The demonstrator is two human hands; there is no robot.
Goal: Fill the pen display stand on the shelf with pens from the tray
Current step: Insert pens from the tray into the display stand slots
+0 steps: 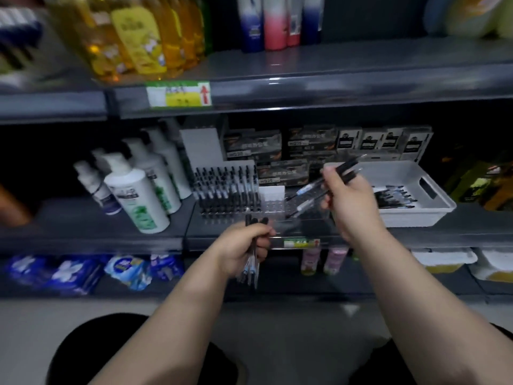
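Your left hand (244,248) has its grip closed on a bundle of pens (249,269) at the shelf (83,218) edge. Your right hand (347,195) pinches a few more between stand (227,190) and tray (433,207). Feed them singly, upright, into the stand's right slots, which look unfilled.

Dark grey shelf (83,226), the middle tier of a shop rack. Standing directly on it, from left to right, are shown: a cluster of white bottles (138,195); the clear pen display stand (273,201), whose left rows are filled with upright black pens (222,187); and a white tray (410,218), in which loose pens (394,197) are laid. Stacked dark boxes (252,144) are set behind stand and tray. A price label (301,242) is fixed to the front edge.
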